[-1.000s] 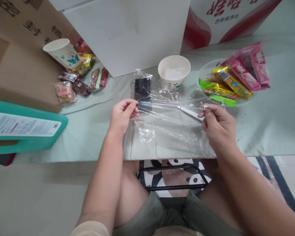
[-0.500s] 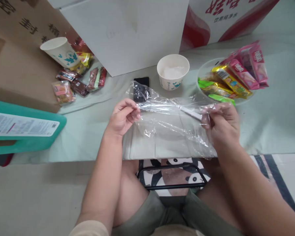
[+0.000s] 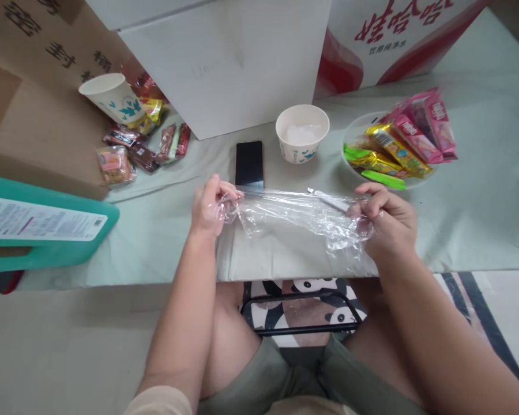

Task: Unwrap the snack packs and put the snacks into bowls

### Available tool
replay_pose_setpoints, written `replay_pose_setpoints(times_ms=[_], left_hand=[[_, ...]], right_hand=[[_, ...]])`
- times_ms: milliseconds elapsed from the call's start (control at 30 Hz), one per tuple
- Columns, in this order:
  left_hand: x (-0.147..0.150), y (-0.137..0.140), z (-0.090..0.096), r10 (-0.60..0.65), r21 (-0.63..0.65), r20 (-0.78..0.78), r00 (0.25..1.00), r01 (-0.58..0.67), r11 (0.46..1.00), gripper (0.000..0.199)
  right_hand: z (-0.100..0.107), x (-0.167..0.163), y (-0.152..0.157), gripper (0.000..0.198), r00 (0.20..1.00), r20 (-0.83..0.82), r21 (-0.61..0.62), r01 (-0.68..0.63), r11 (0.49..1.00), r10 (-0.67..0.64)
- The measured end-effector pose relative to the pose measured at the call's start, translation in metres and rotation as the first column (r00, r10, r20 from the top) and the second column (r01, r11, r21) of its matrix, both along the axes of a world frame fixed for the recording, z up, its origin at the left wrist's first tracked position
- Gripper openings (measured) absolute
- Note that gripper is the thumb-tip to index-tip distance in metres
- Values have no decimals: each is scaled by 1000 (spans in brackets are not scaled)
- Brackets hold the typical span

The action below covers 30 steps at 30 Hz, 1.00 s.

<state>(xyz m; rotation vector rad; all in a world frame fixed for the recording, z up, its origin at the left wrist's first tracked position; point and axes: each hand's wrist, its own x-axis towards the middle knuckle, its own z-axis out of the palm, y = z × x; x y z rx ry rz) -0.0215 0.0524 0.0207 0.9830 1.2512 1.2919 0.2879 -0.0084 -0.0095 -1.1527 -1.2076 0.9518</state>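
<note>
Head view: both hands are closed in a pinch on one clear plastic film [image 3: 292,214], the left hand [image 3: 208,206] on its left end and the right hand [image 3: 391,223] on its right end. The film spans the gap between them over the near part of the surface [image 3: 480,225], its upper edge drawn fairly straight while the rest hangs crumpled, most bunched by the right hand. A slim white implement [image 3: 335,203], perhaps a cutter, lies behind the film beside the right hand's fingers; whether they touch it cannot be told.

Beyond the film, a smartphone [image 3: 249,161] lies flat behind its left part. Farther right stands an upright paper bowl [image 3: 297,153] with something whitish inside, then a round clear tub [image 3: 352,172] heaped with wrapped snacks [image 3: 400,147]. At far left, a paper cup [image 3: 112,101] tilts among more packets [image 3: 143,157].

As for progress, the film looks to be gripped and spread out, so that much seems done; it covers neither bowl nor tub, and flattening its creases and releasing it remain undone.
</note>
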Motion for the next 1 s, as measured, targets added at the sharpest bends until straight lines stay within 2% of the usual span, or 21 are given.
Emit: replay_pose_setpoints(times_ms=[100,200,300,433,533,600,667,733,767,833,867,933,1000], left_hand=[[-1,-2,5,15,-23,38,999,-14,1000,34],[-6,-5,10,-46,-37,82,996,49,998,23],[-14,-8,16,-143,-31,122,982,148,989,35],[-23,-13,19,-281,-60,212,936,299,952,43],[-25,-15,15,-371,-67,273,887,403,913,47],[-22,-17,10,-436,-69,298,849,475,877,47],[-15,-19,5,-513,-99,305,802,562,821,46],[-7,-22,3,-583,-143,291,759,637,757,43],[-5,-22,3,-600,-154,273,752,650,744,43],[-3,-22,3,-569,-138,239,787,607,782,44],[-4,-21,4,-517,-118,229,825,551,826,45],[-8,-18,4,-355,-76,239,904,382,921,49],[-11,-15,2,-215,-65,283,935,243,968,47]], right_hand=[[6,-7,0,22,977,-211,-8,39,999,-40],[7,-9,1,15,969,-246,9,-17,1000,19],[4,-9,-1,16,984,-156,64,-76,995,85],[1,-10,-6,32,989,61,123,-139,983,132],[1,-11,-6,36,993,70,133,-106,985,98],[3,-14,-6,40,986,10,72,-164,984,164],[7,-23,-6,53,949,-40,-38,-315,948,314],[12,-35,-8,59,873,-28,-192,-482,855,487],[14,-42,-8,53,822,12,-277,-545,792,570],[18,-52,-10,25,707,140,-412,-595,690,694],[19,-56,-11,13,663,202,-444,-594,671,721],[20,-59,-12,11,654,268,-433,-574,695,708],[20,-60,-14,12,727,220,-404,-539,739,650]])
